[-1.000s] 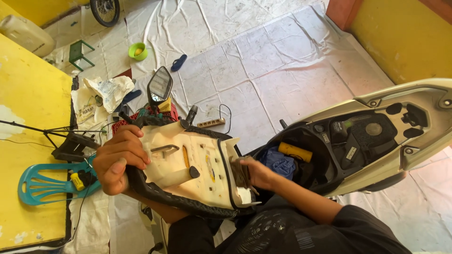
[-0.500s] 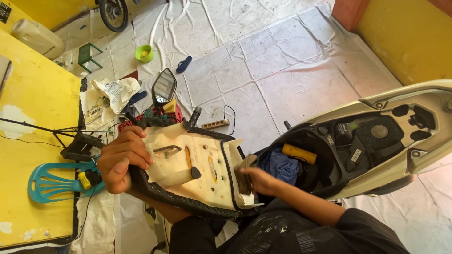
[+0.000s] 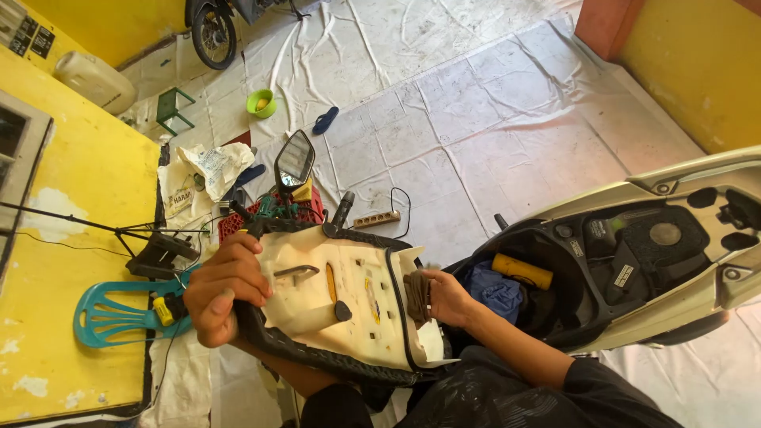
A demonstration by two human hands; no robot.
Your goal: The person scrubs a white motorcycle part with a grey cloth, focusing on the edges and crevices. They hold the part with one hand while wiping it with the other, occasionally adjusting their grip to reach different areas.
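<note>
Scooter seat (image 3: 341,305) held upside down, cream underside up, beside open scooter storage compartment (image 3: 587,277). Left hand (image 3: 226,289) gripping front edge, fingers curled over black rim. Right hand (image 3: 444,297) at rear edge, fingers closed around hinge bracket (image 3: 416,293).

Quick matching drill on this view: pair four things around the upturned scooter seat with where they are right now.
1. yellow cylinder
2. round mirror
3. green bowl
4. teal plastic chair

a. on the white floor sheet, far from the seat
b. inside the open scooter storage compartment
c. against the yellow wall, beside the left hand
d. standing just beyond the seat's far edge

Pairs: 1-b, 2-d, 3-a, 4-c
</note>
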